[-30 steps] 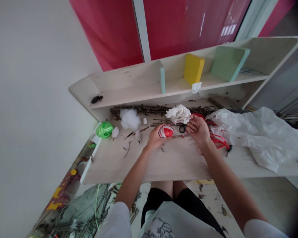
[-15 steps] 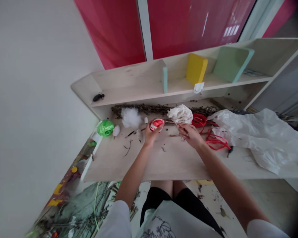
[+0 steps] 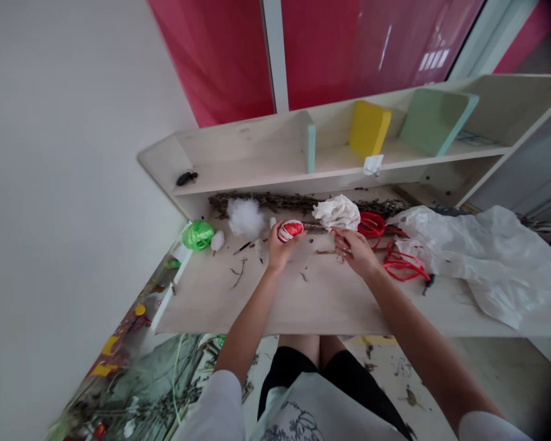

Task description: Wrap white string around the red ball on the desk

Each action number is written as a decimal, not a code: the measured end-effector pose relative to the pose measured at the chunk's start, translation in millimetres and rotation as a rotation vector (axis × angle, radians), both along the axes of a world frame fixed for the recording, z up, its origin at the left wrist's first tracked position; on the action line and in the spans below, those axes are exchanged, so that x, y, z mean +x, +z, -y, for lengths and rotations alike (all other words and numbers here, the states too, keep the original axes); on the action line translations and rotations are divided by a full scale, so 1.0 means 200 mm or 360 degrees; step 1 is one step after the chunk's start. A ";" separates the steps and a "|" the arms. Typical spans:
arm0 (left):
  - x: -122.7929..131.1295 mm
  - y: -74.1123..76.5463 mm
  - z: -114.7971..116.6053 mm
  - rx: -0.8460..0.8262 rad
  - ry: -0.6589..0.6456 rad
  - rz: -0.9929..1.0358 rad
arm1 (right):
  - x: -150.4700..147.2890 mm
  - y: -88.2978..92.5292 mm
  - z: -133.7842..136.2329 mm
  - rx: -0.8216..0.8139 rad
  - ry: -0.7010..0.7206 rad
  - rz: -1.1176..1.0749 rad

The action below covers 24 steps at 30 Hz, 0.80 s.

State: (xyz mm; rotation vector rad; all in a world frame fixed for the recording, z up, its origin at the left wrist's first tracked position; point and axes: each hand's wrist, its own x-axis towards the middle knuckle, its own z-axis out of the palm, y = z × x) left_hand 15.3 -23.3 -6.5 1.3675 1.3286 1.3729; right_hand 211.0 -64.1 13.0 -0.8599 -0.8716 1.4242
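From the head camera, the left hand [image 3: 280,248] is curled with fingers closed around a red-and-white ribbon ball [image 3: 290,231], gripping it at the near side of the desk [image 3: 275,306]. The right hand [image 3: 354,251] sits just to its right, fingers drawn together in a pinch on a thin stem [image 3: 319,227] that runs toward the ball; whether it is a twig or a strand is too fine to tell. Just beyond the right hand lies a crumpled white tissue [image 3: 336,212], nearly touching its fingertips, and a red cord [image 3: 371,225] lies in loops to the right of that hand, with more loops [image 3: 404,269] nearer the edge. Further right, a white plastic bag [image 3: 482,263] spreads across the desk. Left of the left hand are a tuft of cotton wool [image 3: 245,217], a small white cotton bud [image 3: 217,241] and a green ribbon ball [image 3: 198,236]. A long row of dried twigs [image 3: 303,204] runs behind the hands, below a pale wooden shelf [image 3: 257,165] carrying a yellow block [image 3: 370,130] and a pale green board [image 3: 436,122].
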 end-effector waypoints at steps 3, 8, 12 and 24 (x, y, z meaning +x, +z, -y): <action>-0.02 0.00 0.00 0.0165 0.0026 -0.0319 | 0.03 -0.01 -0.02 -0.0019 -0.0090 -0.0110; 0.00 0.02 0.02 0.0077 -0.0072 -0.0215 | 0.07 -0.02 -0.04 -0.0047 -0.0126 -0.0210; 0.01 0.04 0.03 -0.0116 -0.0402 0.0079 | 0.10 -0.02 -0.05 -0.0101 -0.0179 -0.0297; 0.01 0.05 0.02 -0.0137 -0.0070 0.0354 | 0.02 -0.04 -0.03 -0.0093 -0.0086 -0.0082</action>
